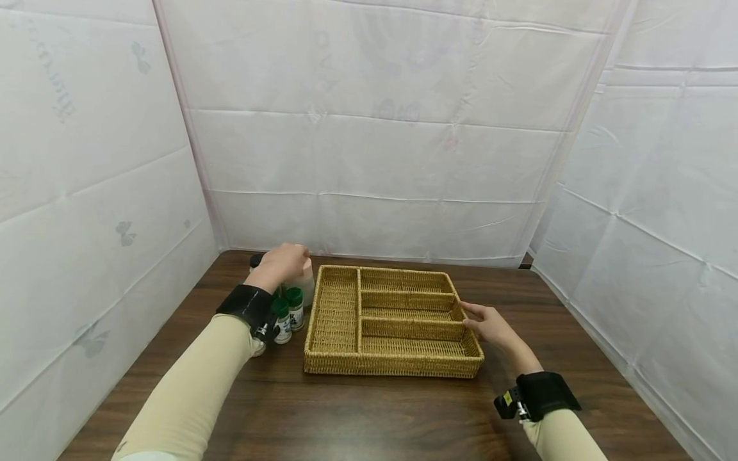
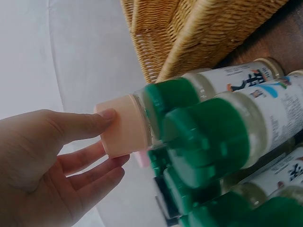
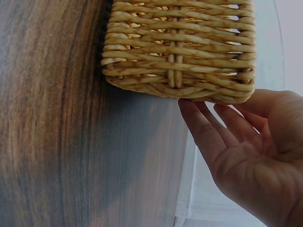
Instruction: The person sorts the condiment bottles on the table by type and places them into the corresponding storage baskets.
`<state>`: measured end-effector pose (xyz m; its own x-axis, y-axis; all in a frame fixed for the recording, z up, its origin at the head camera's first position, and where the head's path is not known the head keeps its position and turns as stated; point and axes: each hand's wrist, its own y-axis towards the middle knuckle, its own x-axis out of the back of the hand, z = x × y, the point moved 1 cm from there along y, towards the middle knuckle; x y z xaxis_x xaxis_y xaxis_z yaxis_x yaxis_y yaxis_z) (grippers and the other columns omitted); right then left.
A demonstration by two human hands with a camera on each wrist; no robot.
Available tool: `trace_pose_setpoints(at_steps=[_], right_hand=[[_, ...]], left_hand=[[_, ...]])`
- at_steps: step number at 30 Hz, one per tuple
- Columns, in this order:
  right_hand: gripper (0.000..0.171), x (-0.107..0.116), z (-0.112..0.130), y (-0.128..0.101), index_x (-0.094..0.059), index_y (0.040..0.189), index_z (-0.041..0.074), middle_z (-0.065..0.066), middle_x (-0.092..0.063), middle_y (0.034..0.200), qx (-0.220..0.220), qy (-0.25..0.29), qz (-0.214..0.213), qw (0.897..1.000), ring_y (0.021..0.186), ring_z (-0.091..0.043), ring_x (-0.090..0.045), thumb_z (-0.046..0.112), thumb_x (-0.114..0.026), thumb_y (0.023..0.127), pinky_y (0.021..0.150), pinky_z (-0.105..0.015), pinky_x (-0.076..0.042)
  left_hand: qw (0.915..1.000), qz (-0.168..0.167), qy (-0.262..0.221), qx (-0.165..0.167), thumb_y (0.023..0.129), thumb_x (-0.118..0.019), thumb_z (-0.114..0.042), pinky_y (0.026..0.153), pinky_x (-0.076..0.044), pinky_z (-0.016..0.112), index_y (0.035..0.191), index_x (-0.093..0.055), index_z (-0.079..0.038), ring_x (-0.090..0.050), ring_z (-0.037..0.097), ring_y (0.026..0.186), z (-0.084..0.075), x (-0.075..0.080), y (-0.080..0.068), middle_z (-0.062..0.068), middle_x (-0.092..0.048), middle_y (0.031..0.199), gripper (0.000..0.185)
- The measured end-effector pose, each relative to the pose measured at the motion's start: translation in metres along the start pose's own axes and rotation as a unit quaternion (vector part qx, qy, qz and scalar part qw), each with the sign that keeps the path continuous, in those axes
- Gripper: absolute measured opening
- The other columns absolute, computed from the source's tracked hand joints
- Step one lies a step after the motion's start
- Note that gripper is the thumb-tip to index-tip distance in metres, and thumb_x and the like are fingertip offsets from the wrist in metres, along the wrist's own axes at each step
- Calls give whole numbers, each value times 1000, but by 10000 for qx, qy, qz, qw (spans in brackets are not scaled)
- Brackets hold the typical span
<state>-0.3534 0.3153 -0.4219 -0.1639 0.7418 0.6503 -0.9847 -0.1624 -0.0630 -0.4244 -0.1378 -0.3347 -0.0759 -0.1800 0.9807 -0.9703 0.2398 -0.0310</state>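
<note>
Now our left hand [image 1: 284, 262] grasps the pink-capped jar [image 2: 124, 126] by its lid, thumb and fingers curled round it. The jar stands at the back of a cluster of green-capped bottles [image 1: 288, 314] just left of the basket [image 1: 392, 320] on the table [image 1: 369, 410]. Our right hand [image 1: 490, 325] rests straight fingers [image 3: 203, 130] against the basket's right wall (four compartments inside, none holding anything).

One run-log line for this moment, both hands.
left hand: grips pink-lidded jar | right hand: touches woven wicker tray | green-capped bottles: beside tray
</note>
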Motion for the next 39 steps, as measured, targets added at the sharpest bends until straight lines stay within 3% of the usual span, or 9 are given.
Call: trace_pose_setpoints(at_steps=[3, 6, 11, 16, 20, 23, 26, 33, 39], right_hand=[[53, 0, 0, 1, -34, 154, 3, -33, -36, 153, 38, 41, 39, 10000, 50, -9, -28, 7, -49, 104, 55, -27, -39], [53, 0, 0, 2, -35, 154, 3, -34, -36, 152, 118, 12, 49, 9999, 48, -7, -25, 7, -49, 104, 53, -25, -37], [52, 0, 1, 2, -35, 154, 2, -35, -38, 151, 155, -64, 42, 9998, 49, -8, -26, 7, -49, 104, 53, -24, -37], [52, 1, 2, 3, -35, 154, 3, -34, -40, 150, 101, -126, 26, 9999, 49, -8, -27, 7, -49, 104, 53, -25, -37], [52, 1, 3, 2, -36, 153, 2, -34, -37, 152, 112, -180, -5, 9998, 56, -7, -37, 7, -50, 104, 58, -27, -43], [52, 1, 3, 1, -36, 154, 2, -34, -36, 152, 146, -149, 11, 9998, 55, -7, -36, 6, -50, 104, 56, -26, -42], [52, 1, 2, 1, -34, 154, 3, -35, -36, 152, 194, -65, 75, 9998, 49, -8, -26, 6, -49, 104, 51, -24, -35], [52, 0, 3, -2, -34, 154, 2, -34, -39, 150, 142, -61, 30, 9999, 49, -8, -26, 7, -49, 104, 52, -24, -36], [53, -2, 6, -4, -35, 154, 2, -34, -38, 152, 28, -58, -20, 10000, 63, -8, -47, 7, -50, 104, 59, -29, -45]], left_hand=[[10000, 10, -35, 38, 97, -57, -8, 71, -49, 38, 142, -54, -7, -62, 35, 112, -1, 8, 0, 21, -59, 136, 45], [9999, -103, -7, -23, 98, -58, -9, 81, -55, 43, 142, -55, -8, -61, 36, 116, -3, 16, -1, 20, -60, 137, 44], [9994, -322, 63, -127, 99, -58, -9, 98, -52, 55, 142, -54, -8, -56, 40, 126, -10, 31, -6, 19, -57, 140, 43], [9993, -353, -32, -146, 101, -54, -7, 101, -50, 56, 144, -51, -7, -52, 40, 130, -19, 44, -9, 20, -54, 143, 43], [9990, -362, -58, -262, 103, -48, -8, 105, -48, 55, 145, -50, -6, -51, 40, 132, -26, 50, -7, 20, -52, 145, 42], [9983, -456, -12, -369, 102, -47, -8, 106, -48, 55, 144, -51, -6, -51, 39, 133, -32, 52, -5, 20, -53, 145, 42], [9971, -577, 64, -486, 100, -48, -7, 105, -49, 54, 143, -53, -7, -53, 39, 131, -39, 53, -3, 20, -55, 143, 43], [9944, -804, 66, -690, 99, -52, -10, 102, -51, 51, 140, -55, -10, -57, 36, 126, -61, 52, 3, 17, -59, 138, 41], [9911, -975, 144, -900, 96, -59, -11, 101, -52, 48, 136, -58, -11, -59, 33, 123, -80, 48, 8, 14, -62, 134, 40]])
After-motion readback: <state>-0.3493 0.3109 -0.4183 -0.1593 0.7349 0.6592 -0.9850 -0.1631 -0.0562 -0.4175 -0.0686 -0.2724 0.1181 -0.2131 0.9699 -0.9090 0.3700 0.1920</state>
